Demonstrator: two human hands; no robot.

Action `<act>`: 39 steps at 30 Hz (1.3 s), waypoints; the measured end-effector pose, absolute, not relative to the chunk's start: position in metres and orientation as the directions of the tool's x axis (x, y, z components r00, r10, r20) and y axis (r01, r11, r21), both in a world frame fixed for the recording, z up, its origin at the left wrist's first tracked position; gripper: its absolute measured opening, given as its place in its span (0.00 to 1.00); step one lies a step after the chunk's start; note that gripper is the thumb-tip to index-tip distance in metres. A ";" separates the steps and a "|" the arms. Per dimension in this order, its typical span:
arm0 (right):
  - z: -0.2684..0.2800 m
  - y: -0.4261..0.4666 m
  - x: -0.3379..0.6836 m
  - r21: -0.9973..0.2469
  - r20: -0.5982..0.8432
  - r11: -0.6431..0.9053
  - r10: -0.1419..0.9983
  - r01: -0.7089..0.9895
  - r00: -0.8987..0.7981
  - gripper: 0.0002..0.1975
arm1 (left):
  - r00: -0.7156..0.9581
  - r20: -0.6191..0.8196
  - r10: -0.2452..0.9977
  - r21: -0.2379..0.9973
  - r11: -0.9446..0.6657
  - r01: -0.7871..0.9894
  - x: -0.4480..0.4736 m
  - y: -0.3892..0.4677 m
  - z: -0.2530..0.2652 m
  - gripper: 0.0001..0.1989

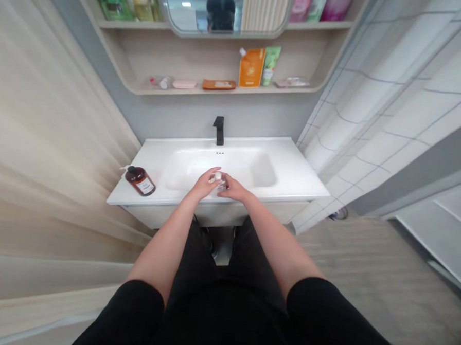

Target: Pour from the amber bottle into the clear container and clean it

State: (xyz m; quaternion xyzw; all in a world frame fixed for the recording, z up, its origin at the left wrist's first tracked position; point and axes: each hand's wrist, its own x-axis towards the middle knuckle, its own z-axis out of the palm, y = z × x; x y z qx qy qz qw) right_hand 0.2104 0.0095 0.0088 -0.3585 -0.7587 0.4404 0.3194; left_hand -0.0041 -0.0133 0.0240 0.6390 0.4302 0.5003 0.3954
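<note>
Over the front rim of the white sink (pixel 160 179), both my hands are around a small clear bottle with a white cap (pixel 218 177). My left hand (pixel 205 184) has its fingers closed at the cap end. My right hand (pixel 235 188) is curled about the bottle's clear body from the other side. Fingers cover part of the bottle, and no label can be made out. Behind the basin stands a black faucet (pixel 219 130).
A brown pump bottle (pixel 140 181) stands on the counter's left end. Above, a shelf (pixel 188 92) holds an orange pouch (pixel 252 68), a green tube (pixel 270 66), a pink soap bar (pixel 184 84) and an orange-brown packet (pixel 218 85). A curtain (pixel 50 132) hangs at left.
</note>
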 end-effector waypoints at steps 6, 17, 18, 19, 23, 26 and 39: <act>0.007 0.008 0.210 -0.914 0.156 0.326 0.833 0.242 -0.531 0.38 | -0.173 0.393 0.903 0.919 -0.393 0.032 -0.009 -0.011 0.057 0.27; 0.014 0.004 0.209 -0.906 0.156 0.332 0.837 0.260 -0.524 0.37 | -0.129 0.449 0.884 0.889 -0.427 0.166 -0.005 -0.020 0.075 0.20; 0.014 0.003 0.209 -0.906 0.157 0.333 0.837 0.260 -0.524 0.37 | -0.136 0.438 0.889 0.895 -0.415 0.165 -0.006 -0.019 0.075 0.20; 0.014 0.003 0.209 -0.909 0.157 0.329 0.838 0.256 -0.522 0.37 | -0.139 0.426 0.894 0.900 -0.404 0.160 -0.006 -0.018 0.075 0.21; 0.013 0.004 0.209 -0.919 0.150 0.315 0.836 0.238 -0.528 0.37 | -0.126 0.403 0.906 0.905 -0.374 0.204 -0.007 -0.018 0.073 0.22; 0.014 0.004 0.209 -0.920 0.150 0.313 0.836 0.235 -0.528 0.37 | -0.142 0.408 0.902 0.906 -0.380 0.186 -0.008 -0.026 0.072 0.24; 0.011 0.008 0.214 -0.926 0.144 0.295 0.852 0.234 -0.504 0.38 | -0.620 0.443 0.647 0.882 -0.438 0.173 -0.155 -0.193 0.083 0.22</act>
